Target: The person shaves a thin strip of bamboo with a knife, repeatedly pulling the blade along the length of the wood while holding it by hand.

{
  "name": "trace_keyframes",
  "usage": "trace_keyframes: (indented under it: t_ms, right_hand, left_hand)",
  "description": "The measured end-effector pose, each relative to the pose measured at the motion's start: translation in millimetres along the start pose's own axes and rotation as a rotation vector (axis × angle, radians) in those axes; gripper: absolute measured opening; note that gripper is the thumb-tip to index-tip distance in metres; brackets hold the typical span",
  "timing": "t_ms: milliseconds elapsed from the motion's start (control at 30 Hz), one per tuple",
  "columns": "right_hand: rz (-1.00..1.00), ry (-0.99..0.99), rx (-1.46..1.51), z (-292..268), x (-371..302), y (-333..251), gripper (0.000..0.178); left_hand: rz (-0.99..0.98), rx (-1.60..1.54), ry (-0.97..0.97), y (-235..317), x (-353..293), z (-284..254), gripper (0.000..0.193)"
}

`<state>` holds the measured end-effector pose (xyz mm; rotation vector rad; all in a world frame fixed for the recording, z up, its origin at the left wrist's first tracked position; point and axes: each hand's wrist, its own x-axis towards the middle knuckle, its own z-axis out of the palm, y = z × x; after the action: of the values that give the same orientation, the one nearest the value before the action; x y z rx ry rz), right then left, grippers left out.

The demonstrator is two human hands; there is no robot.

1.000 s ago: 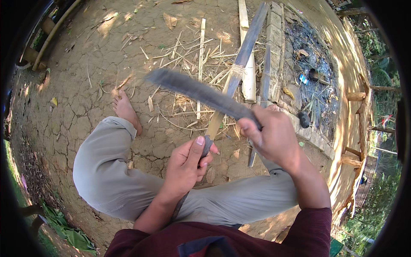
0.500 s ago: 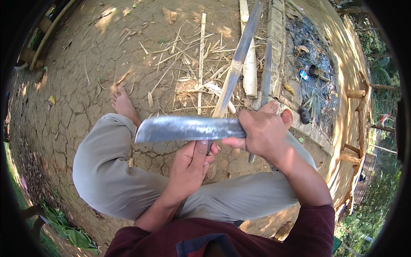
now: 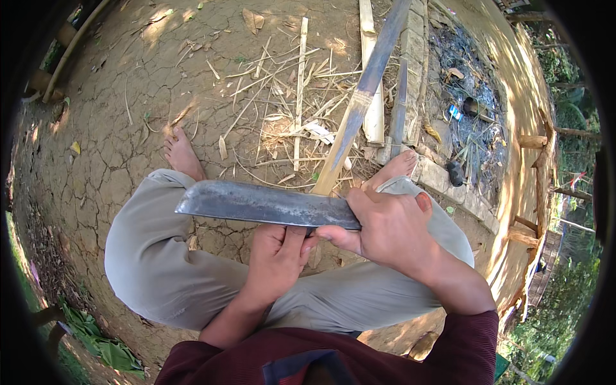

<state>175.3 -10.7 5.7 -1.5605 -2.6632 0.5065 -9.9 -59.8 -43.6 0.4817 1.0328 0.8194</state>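
My right hand (image 3: 394,224) is closed round the handle end of a machete (image 3: 256,200), which it hides. The broad dark blade points left, roughly level, across the near part of a long bamboo strip (image 3: 359,96). Beyond the blade the strip slants away to the upper right, pale near the blade and darker farther off. Just below the blade, my left hand (image 3: 277,256) is closed on the strip's near end, thumb along it; most of that end is hidden by fingers and blade. My right thumb stretches left beneath the blade, close to the left fingertips.
Pale shavings (image 3: 321,131) and a thin split stick (image 3: 301,90) litter the cracked earth ahead. Another bamboo piece (image 3: 373,119) and a dark flat length (image 3: 400,96) lie beside a brick edging (image 3: 412,38). Right of it is an ashy fire pit (image 3: 471,122). My bare feet flank the shavings.
The machete blade has shifted left and slightly nearer to me, its blur gone. My left hand has lowered a little, and the bamboo strip's far end has swung slightly right.
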Motion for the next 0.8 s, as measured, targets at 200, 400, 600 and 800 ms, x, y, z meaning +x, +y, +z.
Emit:
trace_keyframes:
  t_ms: [200, 400, 600, 800]
  right_hand:
    - [-0.088, 0.112, -0.049, 20, 7, 12, 0.067]
    - [-0.141, 0.226, -0.164, 27, 9, 37, 0.068]
    - [0.852, 0.363, 0.036, -45, 27, 159, 0.068]
    - [0.489, 0.315, 0.393, -30, 3, 75, 0.065]
  left_hand:
    - [0.125, 0.228, 0.036, -12, -4, -4, 0.041]
    - [0.134, 0.200, 0.092, -7, -4, 10, 0.036]
    - [0.196, 0.209, -0.027, -7, -23, 2, 0.036]
    - [-0.027, 0.060, 0.040, -1, -1, 3, 0.039]
